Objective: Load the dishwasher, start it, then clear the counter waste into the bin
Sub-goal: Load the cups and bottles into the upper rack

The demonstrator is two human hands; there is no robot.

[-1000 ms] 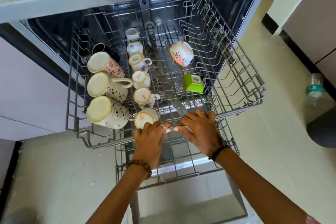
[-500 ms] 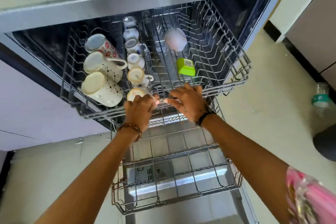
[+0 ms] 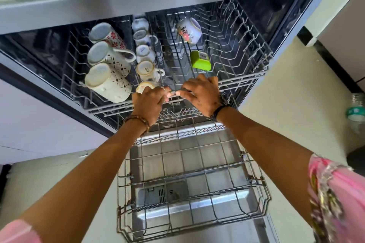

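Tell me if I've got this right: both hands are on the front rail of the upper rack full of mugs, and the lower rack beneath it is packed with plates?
Not quite. The head view shows the lower rack with no plates in it at all. The rest holds: the left hand and right hand are both on the front rail of the upper rack, which carries the mugs.

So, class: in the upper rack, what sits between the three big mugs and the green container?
A column of small cups, standing between the big mugs and the green container, seen from the head view.
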